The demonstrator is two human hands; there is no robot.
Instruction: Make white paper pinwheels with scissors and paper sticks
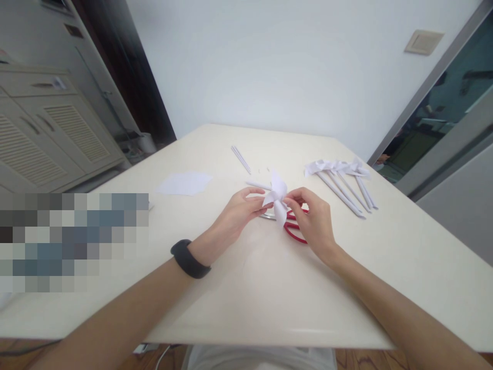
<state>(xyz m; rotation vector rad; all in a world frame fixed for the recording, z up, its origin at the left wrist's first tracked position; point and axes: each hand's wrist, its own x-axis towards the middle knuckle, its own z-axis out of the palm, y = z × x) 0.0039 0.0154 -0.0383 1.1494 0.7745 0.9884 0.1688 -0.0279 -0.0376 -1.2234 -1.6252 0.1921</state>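
Observation:
A folded white paper pinwheel (pixel 278 198) is held above the middle of the cream table (pixel 246 288) by both hands. My left hand (pixel 241 210) pinches its left side with fingertips, a black band on that wrist. My right hand (pixel 314 221) pinches its right side. Red-handled scissors (pixel 296 232) lie on the table under my right hand, partly hidden by it. A rolled white paper stick (pixel 257 185) lies just behind the pinwheel.
Several finished paper pinwheels on sticks (pixel 342 180) lie at the right back. A flat white paper sheet (pixel 185 183) lies to the left. Thin paper strips (pixel 241 159) sit further back. A blurred patch covers the table's left side. A cabinet (pixel 42 133) stands at the left.

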